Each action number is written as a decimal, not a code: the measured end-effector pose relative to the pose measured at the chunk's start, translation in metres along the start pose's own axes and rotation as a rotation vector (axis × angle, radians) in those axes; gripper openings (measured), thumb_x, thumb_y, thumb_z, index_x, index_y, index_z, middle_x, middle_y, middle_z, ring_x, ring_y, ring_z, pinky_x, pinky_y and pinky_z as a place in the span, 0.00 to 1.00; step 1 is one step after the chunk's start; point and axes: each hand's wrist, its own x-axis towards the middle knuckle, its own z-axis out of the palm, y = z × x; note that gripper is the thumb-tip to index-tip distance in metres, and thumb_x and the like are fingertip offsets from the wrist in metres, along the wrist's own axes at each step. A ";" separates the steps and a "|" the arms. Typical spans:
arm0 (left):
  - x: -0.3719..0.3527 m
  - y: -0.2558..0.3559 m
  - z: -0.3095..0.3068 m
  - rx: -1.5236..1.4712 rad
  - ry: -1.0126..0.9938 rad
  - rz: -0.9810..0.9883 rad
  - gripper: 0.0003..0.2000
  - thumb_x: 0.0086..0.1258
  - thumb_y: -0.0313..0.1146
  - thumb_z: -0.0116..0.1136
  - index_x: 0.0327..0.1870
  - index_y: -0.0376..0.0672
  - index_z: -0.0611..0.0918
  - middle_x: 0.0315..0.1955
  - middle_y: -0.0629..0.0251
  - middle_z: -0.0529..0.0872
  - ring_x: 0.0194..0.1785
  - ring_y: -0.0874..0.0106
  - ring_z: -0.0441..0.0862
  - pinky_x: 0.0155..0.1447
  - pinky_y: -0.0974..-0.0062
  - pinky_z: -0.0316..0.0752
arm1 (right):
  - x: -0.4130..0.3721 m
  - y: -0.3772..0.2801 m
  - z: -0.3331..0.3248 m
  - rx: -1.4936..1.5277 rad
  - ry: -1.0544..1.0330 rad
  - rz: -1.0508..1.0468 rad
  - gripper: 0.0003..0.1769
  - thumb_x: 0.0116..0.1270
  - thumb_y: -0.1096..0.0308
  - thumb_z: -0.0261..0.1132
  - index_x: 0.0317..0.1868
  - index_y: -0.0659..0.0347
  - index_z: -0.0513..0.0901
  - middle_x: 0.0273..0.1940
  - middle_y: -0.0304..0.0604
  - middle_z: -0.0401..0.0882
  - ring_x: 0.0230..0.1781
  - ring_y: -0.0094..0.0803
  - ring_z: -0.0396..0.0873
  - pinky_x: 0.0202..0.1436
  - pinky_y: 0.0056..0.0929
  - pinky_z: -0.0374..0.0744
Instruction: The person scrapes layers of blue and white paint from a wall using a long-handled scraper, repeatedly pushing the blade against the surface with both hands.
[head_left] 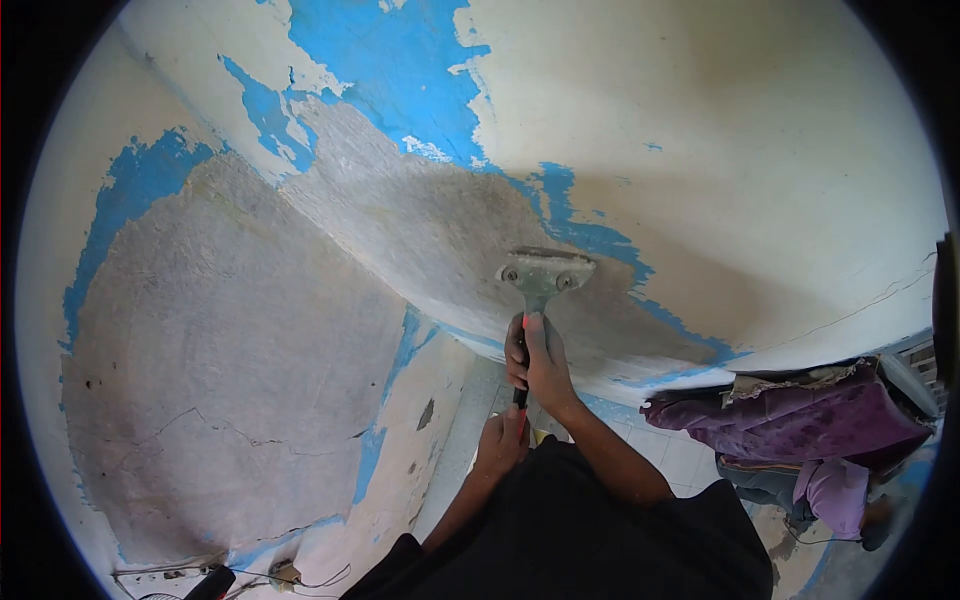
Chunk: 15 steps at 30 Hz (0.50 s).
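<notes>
A wall scraper [545, 272] with a wide, dusty head held by two bolts lies over the bare grey plaster [440, 215] on the wall. Its blade edge points up, close to a strip of blue paint [590, 235]. My right hand [545, 362] is wrapped round the red and black handle just below the head. Lower down, my left hand [500, 443] grips the handle's end. Both hands are closed, and parts of their fingers are hidden behind the handle.
Cream paint [720, 110] covers the wall to the right. A cracked grey patch [240, 350] fills the adjoining wall. Purple cloth [800, 415] is heaped at right, near a person in a purple top [835, 495]. Cables [320, 580] run at the lower left above tiled floor [645, 440].
</notes>
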 end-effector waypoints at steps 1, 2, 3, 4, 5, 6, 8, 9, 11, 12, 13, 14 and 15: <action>0.000 -0.011 -0.001 0.019 -0.006 0.002 0.30 0.78 0.53 0.31 0.20 0.39 0.72 0.10 0.69 0.69 0.14 0.75 0.68 0.21 0.76 0.62 | -0.001 0.006 -0.004 -0.001 0.005 0.010 0.25 0.76 0.43 0.42 0.37 0.59 0.66 0.22 0.32 0.61 0.13 0.16 0.58 0.15 0.19 0.62; 0.000 -0.019 -0.002 0.040 -0.011 0.003 0.30 0.78 0.53 0.31 0.20 0.39 0.72 0.10 0.69 0.69 0.14 0.75 0.68 0.21 0.76 0.62 | -0.003 0.013 -0.007 0.001 0.009 0.019 0.25 0.76 0.43 0.42 0.37 0.59 0.66 0.22 0.32 0.61 0.13 0.16 0.58 0.15 0.19 0.62; 0.000 -0.016 -0.001 0.031 -0.013 -0.002 0.30 0.78 0.53 0.31 0.20 0.39 0.72 0.10 0.69 0.69 0.14 0.75 0.68 0.21 0.76 0.62 | -0.002 0.013 -0.007 0.006 0.016 0.026 0.25 0.76 0.43 0.42 0.36 0.59 0.66 0.22 0.32 0.61 0.13 0.16 0.58 0.15 0.19 0.63; -0.002 -0.011 0.000 0.022 -0.014 -0.010 0.30 0.78 0.53 0.31 0.20 0.39 0.72 0.10 0.69 0.69 0.14 0.75 0.68 0.22 0.76 0.62 | -0.002 0.011 -0.006 -0.004 0.012 0.013 0.25 0.76 0.43 0.43 0.36 0.59 0.66 0.22 0.32 0.61 0.13 0.16 0.58 0.15 0.19 0.63; -0.004 -0.008 0.001 0.013 -0.015 -0.021 0.30 0.78 0.53 0.31 0.20 0.39 0.72 0.10 0.69 0.69 0.14 0.75 0.68 0.22 0.76 0.62 | -0.002 0.007 -0.005 -0.013 0.008 0.002 0.25 0.76 0.43 0.43 0.36 0.59 0.66 0.22 0.32 0.61 0.13 0.17 0.58 0.15 0.19 0.63; -0.004 -0.003 0.001 0.022 -0.006 0.005 0.30 0.78 0.53 0.32 0.20 0.39 0.72 0.10 0.69 0.69 0.14 0.76 0.68 0.22 0.76 0.62 | -0.002 0.001 -0.002 -0.020 0.005 -0.007 0.25 0.76 0.43 0.43 0.36 0.59 0.66 0.22 0.32 0.61 0.13 0.17 0.58 0.15 0.20 0.63; -0.002 0.006 0.000 0.040 0.013 0.057 0.30 0.78 0.54 0.32 0.20 0.40 0.72 0.10 0.70 0.70 0.14 0.76 0.68 0.22 0.77 0.62 | 0.001 -0.010 0.005 -0.015 0.005 -0.010 0.25 0.76 0.43 0.43 0.36 0.59 0.66 0.22 0.32 0.61 0.13 0.17 0.58 0.16 0.20 0.64; -0.004 0.005 -0.001 0.035 0.020 0.039 0.30 0.78 0.54 0.32 0.20 0.40 0.72 0.10 0.70 0.70 0.15 0.76 0.68 0.22 0.77 0.62 | 0.002 -0.014 0.006 -0.015 0.003 -0.016 0.25 0.76 0.43 0.43 0.36 0.59 0.66 0.22 0.32 0.61 0.13 0.17 0.59 0.16 0.20 0.64; -0.002 0.001 -0.003 0.023 0.034 0.016 0.30 0.78 0.54 0.33 0.20 0.40 0.73 0.10 0.70 0.70 0.15 0.77 0.68 0.22 0.77 0.62 | 0.001 -0.007 0.003 0.014 0.006 -0.007 0.25 0.76 0.44 0.43 0.36 0.59 0.66 0.22 0.32 0.62 0.14 0.17 0.59 0.16 0.20 0.64; -0.003 -0.004 -0.003 0.027 0.033 0.003 0.30 0.78 0.54 0.33 0.20 0.40 0.73 0.10 0.70 0.70 0.15 0.77 0.69 0.22 0.77 0.62 | -0.001 -0.001 0.001 0.029 0.003 0.002 0.25 0.76 0.44 0.44 0.36 0.59 0.66 0.22 0.32 0.62 0.14 0.17 0.59 0.16 0.20 0.64; -0.005 -0.010 -0.001 0.033 0.033 -0.012 0.29 0.78 0.54 0.33 0.20 0.40 0.72 0.11 0.70 0.70 0.15 0.77 0.69 0.22 0.77 0.62 | -0.002 0.005 -0.002 0.031 0.016 0.021 0.25 0.76 0.44 0.44 0.37 0.59 0.66 0.22 0.33 0.61 0.14 0.17 0.59 0.16 0.20 0.64; -0.006 -0.013 -0.001 0.042 0.031 -0.028 0.29 0.78 0.54 0.34 0.20 0.40 0.72 0.11 0.70 0.70 0.15 0.77 0.69 0.22 0.77 0.62 | -0.004 0.012 -0.006 0.036 0.032 0.039 0.24 0.76 0.44 0.44 0.37 0.60 0.66 0.22 0.33 0.61 0.14 0.17 0.59 0.16 0.20 0.64; -0.005 -0.012 -0.001 0.031 0.026 -0.011 0.29 0.78 0.54 0.34 0.20 0.40 0.72 0.11 0.70 0.70 0.15 0.77 0.69 0.22 0.77 0.62 | -0.004 0.011 -0.005 0.040 0.052 0.057 0.24 0.76 0.44 0.44 0.38 0.60 0.66 0.22 0.33 0.61 0.14 0.17 0.59 0.16 0.21 0.64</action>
